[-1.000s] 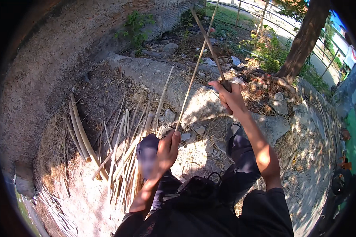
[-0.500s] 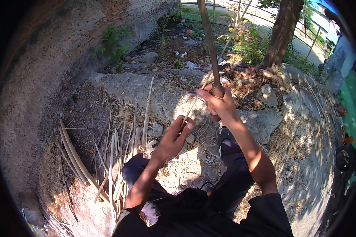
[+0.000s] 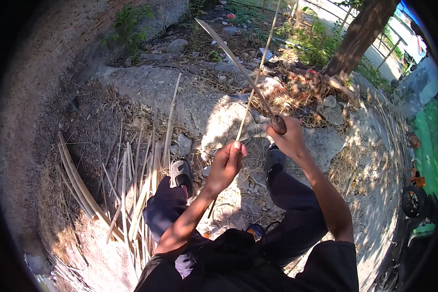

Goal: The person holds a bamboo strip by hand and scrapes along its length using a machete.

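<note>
My left hand (image 3: 226, 164) is closed around a long, thin bamboo strip (image 3: 264, 54), thumb on top. The strip slants up and away past the upper edge, and a dark lower end shows below my fist. My right hand (image 3: 292, 138) grips the rounded handle of a machete (image 3: 231, 56). Its long blade points up and to the left, crossing over the strip in this view; whether they touch I cannot tell. Both hands are over the ground between my feet.
Split bamboo pieces (image 3: 131, 202) lie heaped at my left beside a rough wall (image 3: 48, 112). Ahead runs a low rock ledge (image 3: 180, 97) with litter and dry grass behind it. A tree trunk (image 3: 360, 39) stands far right; a black wheel (image 3: 413, 201) is at the right edge.
The machete's blade has tilted left, from nearly upright. My right hand has left the strip and moved right and nearer. My left hand has shifted slightly right, its thumb now over the strip.
</note>
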### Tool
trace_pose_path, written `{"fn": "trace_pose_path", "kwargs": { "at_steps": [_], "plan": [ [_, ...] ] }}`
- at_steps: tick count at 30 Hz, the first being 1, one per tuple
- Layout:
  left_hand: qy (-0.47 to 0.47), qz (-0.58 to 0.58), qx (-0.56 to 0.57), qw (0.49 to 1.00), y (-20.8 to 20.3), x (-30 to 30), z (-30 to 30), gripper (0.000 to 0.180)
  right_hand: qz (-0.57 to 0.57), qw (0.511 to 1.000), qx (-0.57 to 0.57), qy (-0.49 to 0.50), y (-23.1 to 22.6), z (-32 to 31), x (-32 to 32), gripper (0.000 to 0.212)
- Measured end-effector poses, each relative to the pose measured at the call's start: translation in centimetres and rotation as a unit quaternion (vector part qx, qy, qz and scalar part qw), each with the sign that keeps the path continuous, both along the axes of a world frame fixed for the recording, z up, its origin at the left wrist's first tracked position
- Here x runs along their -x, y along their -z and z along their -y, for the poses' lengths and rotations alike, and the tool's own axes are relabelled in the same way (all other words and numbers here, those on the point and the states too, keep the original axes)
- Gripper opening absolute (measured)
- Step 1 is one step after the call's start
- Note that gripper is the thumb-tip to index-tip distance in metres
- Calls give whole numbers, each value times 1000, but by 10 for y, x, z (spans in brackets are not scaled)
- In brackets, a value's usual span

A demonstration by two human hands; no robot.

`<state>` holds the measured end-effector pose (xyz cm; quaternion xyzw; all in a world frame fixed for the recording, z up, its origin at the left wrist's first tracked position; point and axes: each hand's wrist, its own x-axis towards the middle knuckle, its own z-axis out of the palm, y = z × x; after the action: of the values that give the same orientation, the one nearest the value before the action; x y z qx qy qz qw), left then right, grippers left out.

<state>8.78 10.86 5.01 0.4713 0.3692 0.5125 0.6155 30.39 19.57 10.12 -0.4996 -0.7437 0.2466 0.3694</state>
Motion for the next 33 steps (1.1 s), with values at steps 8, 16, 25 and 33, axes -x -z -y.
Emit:
{"fn": "trace_pose_path", "kwargs": {
  "at_steps": [8,16,25,33],
  "plan": [
    [-11,-16,-7,1000,2,-1,12,38,140,973,-171,-66,17,8,13,36],
    [-25,-57,-9,998,-3,5,22,42,248,949,-180,-70,8,22,23,33],
    [-47,-127,-9,991,-1,11,22,43,219,965,-128,-72,12,6,19,30],
    [-88,-253,-63,961,-8,12,23,43,220,966,-110,-83,14,-2,20,30]
  ]
}}
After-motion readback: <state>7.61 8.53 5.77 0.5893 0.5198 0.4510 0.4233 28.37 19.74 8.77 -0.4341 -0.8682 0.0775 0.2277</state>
